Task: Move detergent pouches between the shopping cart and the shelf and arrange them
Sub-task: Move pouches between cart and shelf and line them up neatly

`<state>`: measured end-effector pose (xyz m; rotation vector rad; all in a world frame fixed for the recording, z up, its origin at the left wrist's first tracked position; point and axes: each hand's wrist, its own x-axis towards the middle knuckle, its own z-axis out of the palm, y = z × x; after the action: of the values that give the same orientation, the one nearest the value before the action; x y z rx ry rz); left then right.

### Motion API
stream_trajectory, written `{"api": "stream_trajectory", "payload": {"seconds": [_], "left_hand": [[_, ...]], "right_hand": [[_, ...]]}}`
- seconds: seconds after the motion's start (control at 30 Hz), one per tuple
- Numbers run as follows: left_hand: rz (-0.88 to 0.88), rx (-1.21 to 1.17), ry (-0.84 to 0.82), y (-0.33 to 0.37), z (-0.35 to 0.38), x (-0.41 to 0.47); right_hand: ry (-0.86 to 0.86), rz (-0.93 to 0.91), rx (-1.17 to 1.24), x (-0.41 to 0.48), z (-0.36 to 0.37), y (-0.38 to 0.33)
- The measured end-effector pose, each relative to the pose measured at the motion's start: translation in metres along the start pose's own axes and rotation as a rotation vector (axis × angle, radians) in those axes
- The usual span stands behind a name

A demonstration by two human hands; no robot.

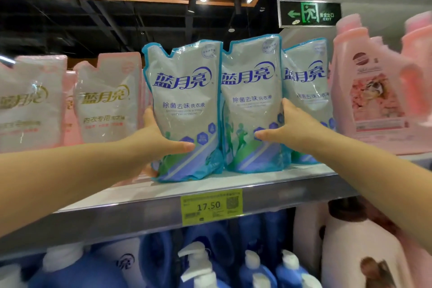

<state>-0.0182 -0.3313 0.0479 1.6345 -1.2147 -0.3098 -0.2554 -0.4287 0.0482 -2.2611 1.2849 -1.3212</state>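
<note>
Now the left hand [161, 145] clamps the left pouch [184, 91] and the right hand [289, 131] the middle pouch [251, 86], near the front edge of the shelf [268, 180]; keep both upright, flush.

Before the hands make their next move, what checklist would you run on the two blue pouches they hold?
1. Grip of left hand on left blue pouch: ok.
2. Grip of right hand on middle blue pouch: ok.
3. Fronts in line: not ok, left blue pouch sits nearer the shelf edge.
4. Both bases fully resting on shelf: cannot tell.
5. Third blue pouch standing upright: ok.
</note>
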Motion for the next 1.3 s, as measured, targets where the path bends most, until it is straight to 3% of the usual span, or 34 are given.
{"api": "stream_trajectory", "payload": {"seconds": [0.23, 0.5, 0.77, 0.93, 1.3], "left_hand": [[-0.016, 0.009, 0.03, 0.005, 0.005, -0.008], [-0.002, 0.005, 0.031, 0.007, 0.007, -0.013], [0.03, 0.097, 0.082, 0.005, 0.011, -0.023], [0.114, 0.176, 0.156, 0.017, 0.007, -0.034], [0.052, 0.269, 0.098, 0.015, 0.024, -0.041]], "right_hand": [[-0.02, 0.028, -0.015, 0.004, 0.005, 0.003], [-0.044, 0.081, 0.273, 0.002, -0.001, 0.015], [-0.061, 0.126, 0.168, -0.008, -0.015, 0.01], [-0.078, 0.195, 0.248, -0.02, -0.025, 0.006], [-0.265, 0.292, 0.219, -0.027, -0.012, -0.01]]}}
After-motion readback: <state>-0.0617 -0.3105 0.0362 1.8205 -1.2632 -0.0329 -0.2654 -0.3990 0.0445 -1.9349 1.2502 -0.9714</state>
